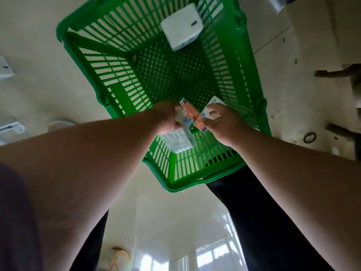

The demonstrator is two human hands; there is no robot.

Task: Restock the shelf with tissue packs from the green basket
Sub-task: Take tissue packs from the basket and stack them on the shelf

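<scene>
Left hand (166,119) and right hand (218,124) each grip a small orange-and-white plastic tissue pack (187,111) at 6 o'clock inside the green slatted plastic basket (121,75). Risk: packs overlap and may snag or slip on lifting.

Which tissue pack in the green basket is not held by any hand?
The plain white tissue pack at the basket's far end; the left hand and right hand grip the orange-printed packs.

Box (181,34) behind, packs (187,114) before, in basket (121,75).

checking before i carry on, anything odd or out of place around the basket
A white box sits tilted against the far wall of the green basket. Similar white boxes lie on the floor left of it, outside the basket.
</scene>
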